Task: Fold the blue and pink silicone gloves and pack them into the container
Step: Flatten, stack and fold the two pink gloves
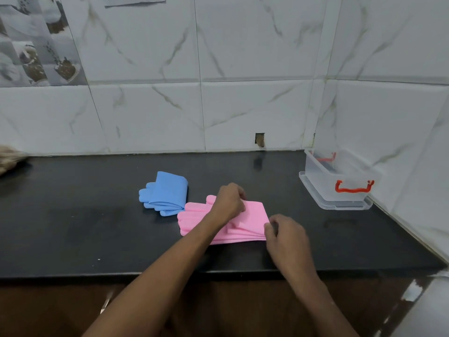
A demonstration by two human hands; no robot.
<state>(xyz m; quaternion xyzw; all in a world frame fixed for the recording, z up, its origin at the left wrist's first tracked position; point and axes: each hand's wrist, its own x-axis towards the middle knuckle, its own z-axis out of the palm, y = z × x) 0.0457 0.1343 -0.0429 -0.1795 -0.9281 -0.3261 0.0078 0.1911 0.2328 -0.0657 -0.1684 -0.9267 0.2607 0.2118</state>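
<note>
The pink gloves (252, 220) lie stacked flat on the black counter (97, 227), fingers pointing left. My left hand (229, 201) presses on their middle, its fingers pinching the far cuff edge. My right hand (286, 235) pinches the near right corner of the cuffs. The blue gloves (167, 192) sit folded in half just left of the pink ones, untouched. The clear container (340, 186) with red handles stands open at the right by the wall corner.
The container's clear lid (313, 190) lies underneath it. A fuzzy brown object (11, 158) sits at the far left edge of the counter. White tiled walls close the back and right. The counter's front edge runs just below my wrists.
</note>
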